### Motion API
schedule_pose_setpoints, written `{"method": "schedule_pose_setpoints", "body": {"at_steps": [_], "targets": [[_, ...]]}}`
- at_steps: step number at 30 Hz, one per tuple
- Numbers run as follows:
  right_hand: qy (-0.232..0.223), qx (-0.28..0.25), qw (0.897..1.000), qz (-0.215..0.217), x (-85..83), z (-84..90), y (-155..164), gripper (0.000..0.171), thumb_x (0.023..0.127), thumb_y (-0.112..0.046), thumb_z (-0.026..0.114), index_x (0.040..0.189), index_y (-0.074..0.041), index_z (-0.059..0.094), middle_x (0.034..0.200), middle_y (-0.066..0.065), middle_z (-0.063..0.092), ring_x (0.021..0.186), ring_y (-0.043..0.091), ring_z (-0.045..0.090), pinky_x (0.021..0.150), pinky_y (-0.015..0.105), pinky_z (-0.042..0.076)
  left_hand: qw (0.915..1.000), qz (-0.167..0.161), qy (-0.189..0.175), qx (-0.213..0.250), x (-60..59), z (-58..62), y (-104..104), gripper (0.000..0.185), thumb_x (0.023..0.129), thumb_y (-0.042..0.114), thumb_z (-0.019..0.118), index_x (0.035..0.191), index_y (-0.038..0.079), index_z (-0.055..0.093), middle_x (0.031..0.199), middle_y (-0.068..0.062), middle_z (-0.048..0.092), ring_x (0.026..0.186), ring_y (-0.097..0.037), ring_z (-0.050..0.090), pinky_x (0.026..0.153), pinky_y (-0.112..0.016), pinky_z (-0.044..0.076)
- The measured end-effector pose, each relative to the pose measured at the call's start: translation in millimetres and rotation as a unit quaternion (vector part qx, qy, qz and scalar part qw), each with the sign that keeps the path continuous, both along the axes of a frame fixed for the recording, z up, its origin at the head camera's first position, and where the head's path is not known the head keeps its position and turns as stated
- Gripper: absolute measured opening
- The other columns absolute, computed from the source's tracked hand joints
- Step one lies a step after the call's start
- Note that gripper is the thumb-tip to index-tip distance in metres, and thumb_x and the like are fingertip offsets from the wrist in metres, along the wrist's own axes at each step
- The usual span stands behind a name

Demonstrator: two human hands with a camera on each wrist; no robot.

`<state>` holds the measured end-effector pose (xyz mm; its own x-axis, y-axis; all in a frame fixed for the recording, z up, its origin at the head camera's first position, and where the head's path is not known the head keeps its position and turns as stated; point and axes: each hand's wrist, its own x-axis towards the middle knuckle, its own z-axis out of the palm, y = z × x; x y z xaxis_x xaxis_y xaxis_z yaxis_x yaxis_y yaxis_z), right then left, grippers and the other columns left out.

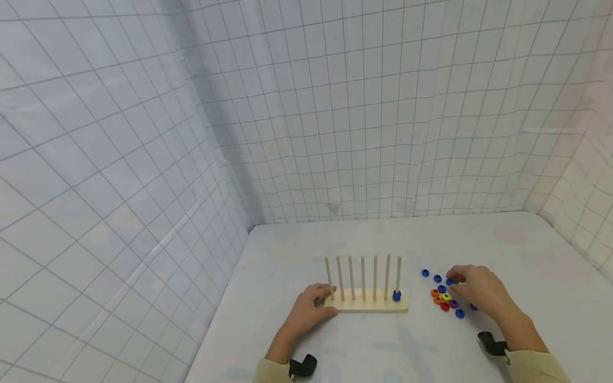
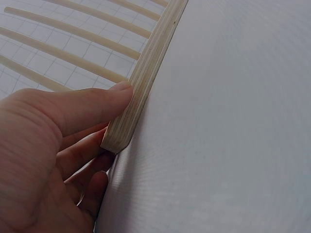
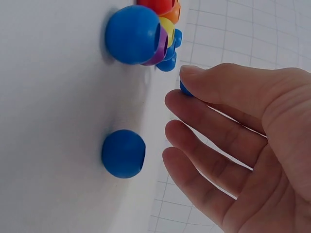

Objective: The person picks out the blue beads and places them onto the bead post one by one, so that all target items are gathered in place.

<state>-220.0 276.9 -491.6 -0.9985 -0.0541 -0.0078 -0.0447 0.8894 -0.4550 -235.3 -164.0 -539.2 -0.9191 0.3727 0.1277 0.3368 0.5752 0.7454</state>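
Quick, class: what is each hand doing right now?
Left hand: grips the end of the wooden peg base.
Right hand: pinches a blue bead.

I see a pale, unpainted wooden peg rack [image 1: 366, 303] low in the centre of the head view, one blue bead [image 1: 396, 296] on its rightmost peg. To its right lie loose beads [image 1: 445, 298]: mostly blue, with orange, red, yellow and purple clustered together. The table [image 1: 479, 239] is plain white; the walls [image 1: 335, 106] are white with a thin grey grid. Both sleeves [image 1: 531, 367] are beige.
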Motion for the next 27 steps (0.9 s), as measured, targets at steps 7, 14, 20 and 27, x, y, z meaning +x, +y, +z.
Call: {"method": "schedule_pose_setpoints", "body": {"at_steps": [7,14,20,27], "targets": [[0.003,0.003,1.0,0.002,0.1,3.1,-3,0.028,0.086,-0.013,0.078,0.112,-0.005,0.072,0.101,0.011,0.069,0.089,0.029,0.063,0.078,0.052,0.054,1.0,-0.005,0.005,0.003,1.7,1.6,0,0.053,0.084,0.034,0.081,0.133,0.017,0.068,0.135,0.001,0.061,0.132,-0.027,0.049,0.108,-0.05,0.039],[0.022,-0.004,1.0,0.0,2.1,6.4,-9,0.031,0.086,-0.015,0.079,0.114,-0.005,0.072,0.104,0.013,0.07,0.093,0.033,0.064,0.08,0.054,0.054,1.0,-0.003,0.005,0.0,2.4,2.5,0,0.053,0.085,0.035,0.08,0.133,0.017,0.068,0.135,0.002,0.061,0.132,-0.026,0.05,0.108,-0.05,0.04],[0.045,-0.005,0.999,0.001,4.3,10.8,-14,0.03,0.085,-0.013,0.079,0.114,-0.005,0.073,0.104,0.014,0.071,0.093,0.035,0.064,0.081,0.056,0.053,1.0,-0.003,0.002,0.003,3.1,4.2,0,0.053,0.085,0.034,0.08,0.134,0.017,0.067,0.136,0.002,0.061,0.133,-0.025,0.049,0.109,-0.049,0.039],[0.066,-0.013,0.998,0.003,6.9,16.9,-19,0.031,0.086,-0.012,0.078,0.115,-0.004,0.072,0.104,0.015,0.071,0.094,0.036,0.065,0.08,0.056,0.053,1.0,-0.003,0.002,0.003,3.2,4.7,0,0.052,0.085,0.033,0.08,0.134,0.017,0.067,0.136,0.001,0.061,0.133,-0.026,0.049,0.109,-0.05,0.039]]}}
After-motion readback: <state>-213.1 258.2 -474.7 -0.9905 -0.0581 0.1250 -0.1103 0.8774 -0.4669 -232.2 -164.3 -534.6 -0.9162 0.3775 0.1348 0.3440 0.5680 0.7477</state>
